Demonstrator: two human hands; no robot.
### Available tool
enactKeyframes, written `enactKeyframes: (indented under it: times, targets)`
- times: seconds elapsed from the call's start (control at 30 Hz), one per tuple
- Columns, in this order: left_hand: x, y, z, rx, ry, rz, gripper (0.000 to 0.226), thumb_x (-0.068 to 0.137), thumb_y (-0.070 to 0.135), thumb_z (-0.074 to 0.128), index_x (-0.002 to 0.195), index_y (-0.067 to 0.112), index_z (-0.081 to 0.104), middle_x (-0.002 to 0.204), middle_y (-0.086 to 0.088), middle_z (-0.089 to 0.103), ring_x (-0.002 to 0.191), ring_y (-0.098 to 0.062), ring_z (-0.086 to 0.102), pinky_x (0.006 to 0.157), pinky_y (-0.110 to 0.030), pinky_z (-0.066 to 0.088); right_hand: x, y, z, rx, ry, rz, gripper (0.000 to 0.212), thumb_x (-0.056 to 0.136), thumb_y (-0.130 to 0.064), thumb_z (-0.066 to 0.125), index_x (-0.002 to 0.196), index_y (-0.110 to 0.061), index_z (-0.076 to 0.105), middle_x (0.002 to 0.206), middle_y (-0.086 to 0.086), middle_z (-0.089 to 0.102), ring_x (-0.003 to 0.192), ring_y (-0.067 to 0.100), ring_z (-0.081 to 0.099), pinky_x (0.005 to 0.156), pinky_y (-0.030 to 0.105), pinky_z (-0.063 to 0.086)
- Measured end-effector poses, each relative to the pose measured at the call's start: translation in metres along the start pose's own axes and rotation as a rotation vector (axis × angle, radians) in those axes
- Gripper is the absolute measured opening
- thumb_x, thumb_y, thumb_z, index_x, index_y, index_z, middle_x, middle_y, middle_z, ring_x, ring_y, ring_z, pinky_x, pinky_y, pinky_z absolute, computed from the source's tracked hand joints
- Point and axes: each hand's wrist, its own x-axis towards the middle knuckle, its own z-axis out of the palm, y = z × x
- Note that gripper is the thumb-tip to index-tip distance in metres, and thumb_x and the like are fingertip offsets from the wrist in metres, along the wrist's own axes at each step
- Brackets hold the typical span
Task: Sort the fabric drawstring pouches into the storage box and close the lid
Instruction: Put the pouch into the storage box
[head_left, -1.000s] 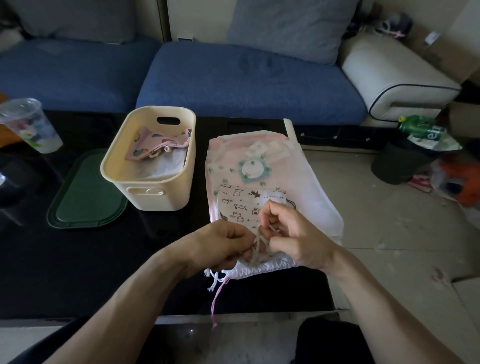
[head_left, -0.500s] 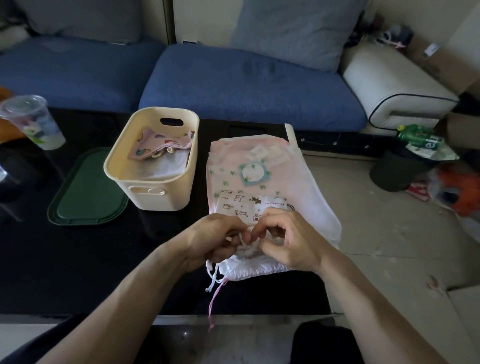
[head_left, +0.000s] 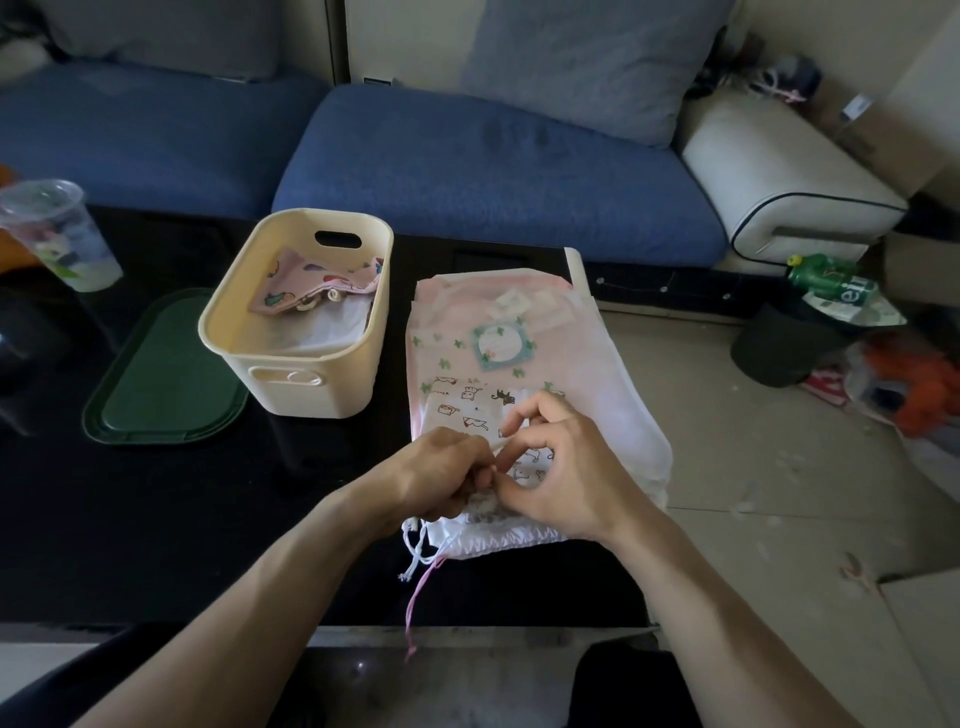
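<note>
A stack of pale fabric drawstring pouches lies on the black table, right of a cream storage box. The top pouch is white with small cartoon animals. My left hand and my right hand meet at its near, gathered end, and both pinch its drawstring cord between curled fingers. White and pink cord ends dangle toward the table's front edge. Inside the box lies a pink patterned pouch on top of a white one. The dark green lid lies flat to the left of the box.
A clear plastic cup stands at the far left of the table. A blue sofa runs behind it. On the tiled floor to the right are a black bin with a green bottle and some orange clutter.
My hands have drawn closer together over the top pouch's near end, still working its cord. The view has shifted slightly; box, lid and stack have not moved.
</note>
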Motion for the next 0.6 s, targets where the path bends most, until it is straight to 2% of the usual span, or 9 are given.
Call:
enactKeyframes:
  times: [0.1,0.17,0.27,0.33,0.4,0.5,0.57,0.6]
  targets:
    - [-0.002,0.002,0.001,-0.045,-0.011,0.015,0.033,0.094,0.018,0.045,0.061,0.012,0.049,0.056,-0.003,0.036,0.046,-0.015,0.025,0.048,-0.029,0.016,-0.001,-0.002,0.001,0.022,0.008,0.032,0.016,0.069,-0.038,0.08,0.065,-0.026,0.071,0.115,-0.02,0.047,0.114,-0.004,0.045,0.098,0.021,0.037]
    - [-0.003,0.003,0.002,-0.126,-0.009,-0.01,0.034,0.094,0.019,0.046,0.061,0.011,0.049,0.057,-0.005,0.038,0.045,-0.015,0.025,0.047,-0.029,0.016,0.0,-0.004,0.001,0.061,0.027,0.065,0.017,0.069,-0.036,0.081,0.063,-0.028,0.067,0.116,-0.019,0.047,0.117,-0.002,0.045,0.102,0.024,0.037]
    - [-0.002,0.002,0.003,-0.213,0.025,-0.113,0.03,0.095,0.018,0.047,0.068,0.009,0.052,0.058,-0.004,0.046,0.042,-0.013,0.028,0.043,-0.024,0.018,0.003,-0.006,0.006,0.062,0.024,0.109,0.02,0.073,-0.031,0.08,0.062,-0.033,0.063,0.11,-0.016,0.05,0.113,-0.004,0.043,0.097,0.021,0.039]
    - [-0.001,-0.004,0.006,-0.213,0.083,-0.165,0.025,0.094,0.018,0.047,0.072,0.008,0.054,0.061,-0.005,0.049,0.042,-0.013,0.03,0.045,-0.023,0.018,0.003,-0.005,0.012,0.006,-0.006,0.132,0.02,0.078,-0.029,0.08,0.066,-0.03,0.064,0.104,-0.011,0.051,0.109,-0.005,0.038,0.091,0.011,0.035]
    - [0.002,-0.01,0.009,-0.177,0.14,-0.177,0.02,0.091,0.021,0.049,0.078,0.007,0.056,0.066,-0.01,0.05,0.041,-0.014,0.031,0.046,-0.024,0.019,0.002,-0.006,0.016,-0.06,-0.034,0.136,0.018,0.08,-0.031,0.08,0.069,-0.026,0.066,0.102,-0.008,0.051,0.103,0.001,0.035,0.087,0.005,0.03]
    - [0.004,-0.014,0.01,-0.117,0.17,-0.167,0.01,0.091,0.019,0.049,0.095,0.01,0.051,0.062,-0.006,0.053,0.039,-0.013,0.035,0.043,-0.022,0.021,0.002,-0.008,0.015,-0.069,-0.061,0.158,0.017,0.079,-0.03,0.078,0.068,-0.023,0.067,0.101,-0.008,0.053,0.106,0.006,0.036,0.089,0.01,0.031]
    - [0.004,-0.012,0.009,-0.139,0.145,-0.123,0.001,0.094,0.013,0.047,0.094,0.013,0.048,0.06,-0.003,0.051,0.039,-0.012,0.035,0.043,-0.022,0.02,0.003,-0.009,0.012,-0.037,-0.077,0.179,0.015,0.078,-0.028,0.075,0.067,-0.022,0.068,0.099,-0.009,0.057,0.106,0.008,0.042,0.089,0.019,0.038]
    - [0.004,-0.012,0.008,-0.167,0.124,-0.095,0.005,0.096,0.011,0.046,0.092,0.013,0.049,0.059,-0.003,0.05,0.039,-0.012,0.035,0.044,-0.023,0.019,0.005,-0.008,0.01,-0.003,-0.081,0.186,0.013,0.078,-0.028,0.072,0.067,-0.022,0.068,0.096,-0.008,0.059,0.102,0.008,0.047,0.085,0.023,0.04]
